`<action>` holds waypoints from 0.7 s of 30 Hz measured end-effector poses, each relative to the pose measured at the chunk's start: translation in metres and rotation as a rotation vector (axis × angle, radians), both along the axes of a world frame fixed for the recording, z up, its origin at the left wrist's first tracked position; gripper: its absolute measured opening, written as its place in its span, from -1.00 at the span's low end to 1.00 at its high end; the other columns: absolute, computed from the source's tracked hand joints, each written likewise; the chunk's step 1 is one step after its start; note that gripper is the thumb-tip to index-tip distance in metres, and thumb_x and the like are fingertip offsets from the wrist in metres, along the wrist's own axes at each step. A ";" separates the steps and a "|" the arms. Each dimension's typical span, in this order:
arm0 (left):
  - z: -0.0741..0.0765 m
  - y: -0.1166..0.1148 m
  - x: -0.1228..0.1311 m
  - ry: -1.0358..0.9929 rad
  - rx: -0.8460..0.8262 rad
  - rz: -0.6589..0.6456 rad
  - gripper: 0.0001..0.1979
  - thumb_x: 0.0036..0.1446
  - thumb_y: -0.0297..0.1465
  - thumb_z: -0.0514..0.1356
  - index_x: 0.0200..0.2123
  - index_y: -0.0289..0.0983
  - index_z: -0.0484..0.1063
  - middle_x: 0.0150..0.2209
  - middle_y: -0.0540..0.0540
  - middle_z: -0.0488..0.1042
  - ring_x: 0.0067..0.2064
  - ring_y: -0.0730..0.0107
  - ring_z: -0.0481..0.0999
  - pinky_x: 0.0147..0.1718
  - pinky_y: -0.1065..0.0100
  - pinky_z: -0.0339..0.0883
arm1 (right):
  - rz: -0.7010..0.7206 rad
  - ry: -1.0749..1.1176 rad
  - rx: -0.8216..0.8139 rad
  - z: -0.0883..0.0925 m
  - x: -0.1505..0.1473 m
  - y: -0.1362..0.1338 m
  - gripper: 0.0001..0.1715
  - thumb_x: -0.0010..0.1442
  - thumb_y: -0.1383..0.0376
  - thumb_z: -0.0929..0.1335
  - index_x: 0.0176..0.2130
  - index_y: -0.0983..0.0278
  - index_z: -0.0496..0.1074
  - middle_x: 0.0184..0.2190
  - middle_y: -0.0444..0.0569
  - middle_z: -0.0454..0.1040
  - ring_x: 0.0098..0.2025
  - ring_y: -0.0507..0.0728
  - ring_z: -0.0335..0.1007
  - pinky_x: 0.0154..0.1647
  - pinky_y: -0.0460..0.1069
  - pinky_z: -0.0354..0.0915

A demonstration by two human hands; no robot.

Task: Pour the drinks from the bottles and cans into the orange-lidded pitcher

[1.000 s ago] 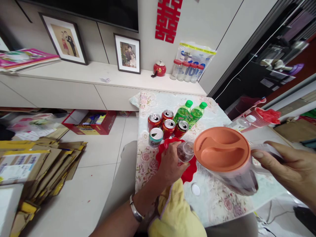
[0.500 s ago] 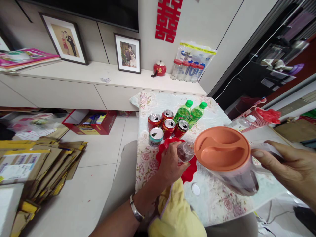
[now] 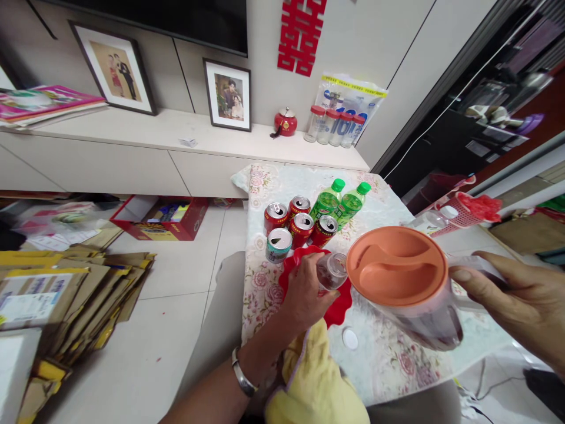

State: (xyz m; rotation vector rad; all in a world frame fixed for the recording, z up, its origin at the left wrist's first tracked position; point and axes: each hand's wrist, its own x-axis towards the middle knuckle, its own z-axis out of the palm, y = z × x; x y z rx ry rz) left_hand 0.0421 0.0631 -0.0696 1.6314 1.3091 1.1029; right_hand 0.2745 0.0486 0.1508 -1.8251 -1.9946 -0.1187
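While the right hand (image 3: 512,300) grips a clear plastic pitcher (image 3: 415,294) with round orange lid by its handle, tilted, the left hand (image 3: 306,291) clasps a small clear glass (image 3: 332,271) over the glossy red tray (image 3: 335,306) near the floral tablecloth's (image 3: 388,359) front edge.

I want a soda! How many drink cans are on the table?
5. Four red metal cans cluster by the green bottles: back left, back right, front middle, front right. One teal-and-white can stands nearest the left hand. None seem hidden.

left wrist: silver bangle (image 3: 244,377) | arms bare | no sleeves
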 end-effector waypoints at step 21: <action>0.000 0.000 0.000 -0.006 -0.009 0.008 -0.21 0.04 -0.38 0.44 0.29 -0.12 0.18 0.30 -0.27 0.47 0.38 -0.15 0.47 0.34 -0.21 0.35 | 0.044 0.121 -0.014 -0.001 0.001 0.002 -0.10 0.00 -0.54 0.34 -0.60 0.17 0.62 -0.64 -0.02 0.51 -0.69 0.11 0.34 -0.74 -0.04 0.24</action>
